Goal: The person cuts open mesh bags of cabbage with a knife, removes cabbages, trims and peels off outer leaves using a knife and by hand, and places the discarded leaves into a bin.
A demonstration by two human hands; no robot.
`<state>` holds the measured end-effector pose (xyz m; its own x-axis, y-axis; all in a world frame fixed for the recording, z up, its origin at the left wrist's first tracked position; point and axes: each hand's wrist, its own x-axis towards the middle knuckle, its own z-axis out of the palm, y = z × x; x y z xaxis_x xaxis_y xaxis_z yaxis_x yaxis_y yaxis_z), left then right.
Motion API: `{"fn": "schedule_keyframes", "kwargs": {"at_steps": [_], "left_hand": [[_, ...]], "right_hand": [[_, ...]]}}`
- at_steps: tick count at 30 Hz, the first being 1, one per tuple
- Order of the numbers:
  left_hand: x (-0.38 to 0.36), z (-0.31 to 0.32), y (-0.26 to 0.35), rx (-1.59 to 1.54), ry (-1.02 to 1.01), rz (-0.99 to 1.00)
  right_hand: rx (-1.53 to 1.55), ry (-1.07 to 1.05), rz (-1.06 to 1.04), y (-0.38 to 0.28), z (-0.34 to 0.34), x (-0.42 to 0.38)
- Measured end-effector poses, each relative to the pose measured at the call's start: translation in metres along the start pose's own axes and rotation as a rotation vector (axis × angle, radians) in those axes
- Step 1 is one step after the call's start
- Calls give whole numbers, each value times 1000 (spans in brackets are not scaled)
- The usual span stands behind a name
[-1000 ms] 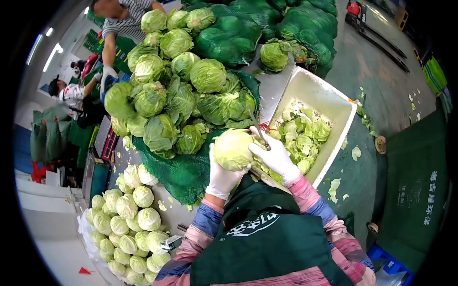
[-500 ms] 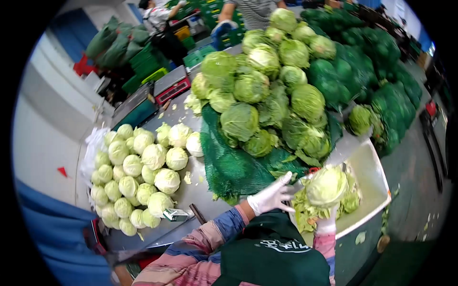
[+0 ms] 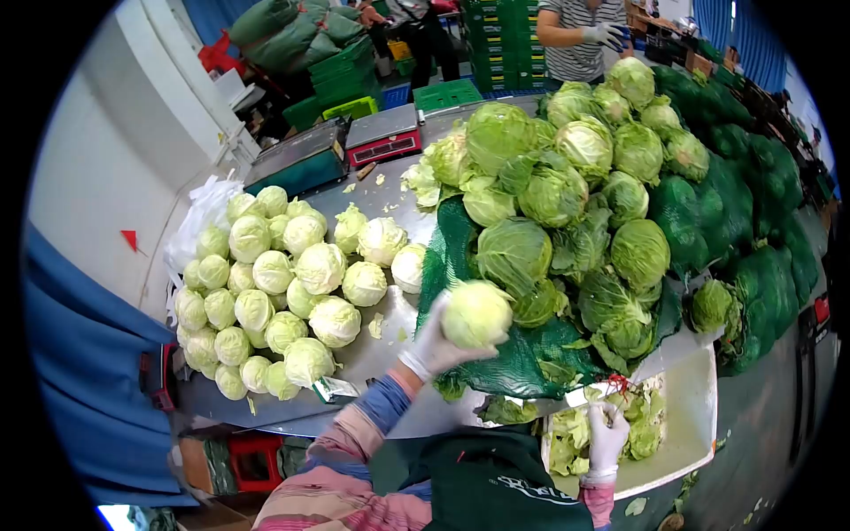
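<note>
My left hand [image 3: 434, 347], in a white glove, is closed around a trimmed pale green cabbage [image 3: 476, 314], raised over the edge of the green mesh sack [image 3: 491, 358]. My right hand [image 3: 606, 438], also gloved, is closed above the white bin [image 3: 704, 434]. A bright flat piece that looks like a knife blade [image 3: 580, 396] juts from its fingers; the handle is hidden. Cut leaves [image 3: 642, 434] lie in the bin. On the left of the metal table, trimmed cabbages [image 3: 286, 332] are piled. Untrimmed leafy cabbages [image 3: 513, 257] are heaped on the sack.
Two scales [image 3: 382, 137] stand at the table's back edge. Full green mesh bags [image 3: 708, 221] lie at the right. A small green-and-white packet [image 3: 335, 389] sits at the front edge. Across the table stands another person [image 3: 584, 40] in a striped shirt.
My left hand has taken the trimmed cabbage from above the bin and carried it left over the sack. My right hand no longer supports it. The view has turned.
</note>
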<state>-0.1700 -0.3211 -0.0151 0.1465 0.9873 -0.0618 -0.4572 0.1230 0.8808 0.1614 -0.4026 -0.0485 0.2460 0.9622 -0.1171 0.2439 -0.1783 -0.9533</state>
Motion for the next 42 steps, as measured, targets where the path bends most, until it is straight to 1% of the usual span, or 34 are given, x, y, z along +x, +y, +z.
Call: {"fn": "schedule_keyframes", "kwargs": {"at_steps": [1,2,3,4,5,6,7,8,9,11,13,15,17,19,20,23,24,25,27,29,31,32,33,34,35,36,37,38,40,41,42], "left_hand": [[8,-24,18,12,178,34],[16,-47,35,30,356,65],[29,-90,28,230,545,135],[34,-129,19,640,701,252],[35,-155,15,1057,844,363],[28,-161,17,1053,850,364],[20,-163,19,1072,867,276],[15,-164,19,1091,883,187],[12,-162,18,1091,882,187],[10,-159,18,1414,901,276],[10,-151,16,1379,903,265],[4,-133,11,1342,849,312],[2,-128,-9,1388,771,322],[9,-131,-39,1381,763,265],[15,-135,-51,1402,769,245],[35,-141,-55,1360,712,249],[45,-147,-52,1253,675,287],[56,-145,-37,1096,614,307],[80,-185,-43,966,673,273],[94,-233,-44,714,779,310],[116,-232,-11,816,961,273],[131,-242,-4,886,1059,254],[152,-252,6,881,1254,164],[172,-263,14,848,1438,69],[192,-274,26,730,1716,-116],[205,-300,39,813,1564,55],[218,-314,44,870,1417,226],[227,-289,51,869,1401,229],[230,-194,93,1219,1136,805],[228,-151,103,1017,935,749],[230,-117,105,997,821,812]], "right_hand": [[-4,-11,-2,10,-1,1],[3,30,40,20,-1,2],[9,73,80,30,-1,4],[55,93,112,39,1,5],[51,87,109,43,4,6],[118,113,150,45,7,6],[188,143,190,49,12,7],[176,130,188,61,15,9],[177,130,188,55,20,11],[87,28,186,39,33,9],[34,-17,137,40,43,13],[9,-56,120,47,52,19],[37,-64,91,37,60,21],[35,-74,136,34,65,24],[20,-88,106,41,67,25],[-27,-73,163,37,65,22],[8,-72,131,37,63,21],[6,-44,140,42,60,21],[-98,-31,126,54,55,21],[-134,-7,152,50,51,22],[-16,18,200,43,52,22],[-95,-27,239,43,48,23],[-63,-8,163,53,50,23],[-54,-25,183,54,49,22],[-42,-45,203,52,47,21],[-121,-59,206,49,43,21],[-118,-61,210,49,39,20],[-127,-38,202,58,35,19],[-122,-21,181,69,30,20],[-183,-33,223,70,26,19],[-246,-45,264,70,22,19]]}}
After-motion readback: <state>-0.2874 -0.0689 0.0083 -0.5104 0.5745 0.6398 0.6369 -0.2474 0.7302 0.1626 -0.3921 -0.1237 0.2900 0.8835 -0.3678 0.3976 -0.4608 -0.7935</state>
